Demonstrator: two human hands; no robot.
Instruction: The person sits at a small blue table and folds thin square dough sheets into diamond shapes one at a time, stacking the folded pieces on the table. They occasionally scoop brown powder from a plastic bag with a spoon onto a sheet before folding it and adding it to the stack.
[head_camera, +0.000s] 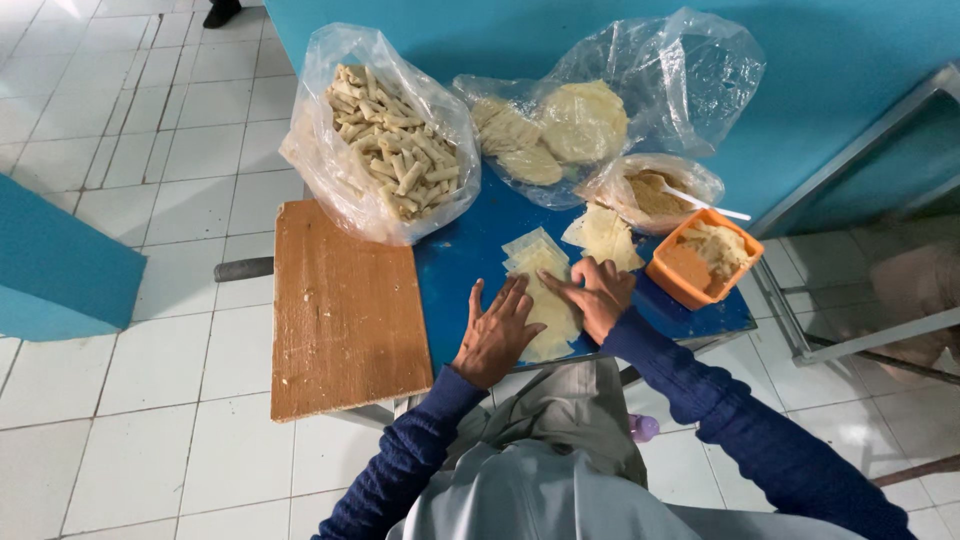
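Pale wrappers (545, 300) lying in a row on blue table (460, 270), near its front edge. Left hand (497, 335) pressing flat beside them, fingers spread, gripping nothing. Right hand (600, 295) resting on wrappers, fingers curled together, pinching an edge. Wooden board (340, 310) lying left, overhanging table. Bag of rolls (385, 135) sitting behind, orange tub (700, 260) right. White tiled floor (130, 200) lying open on left.

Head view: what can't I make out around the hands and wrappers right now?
- Wrappers: how many are stacked is hidden, both hands cover them.
- Left hand and right hand: palms face down, any grip unseen.
- Orange tub: contents too blurred to identify.
- Clear bags: glare hides part of what's inside.
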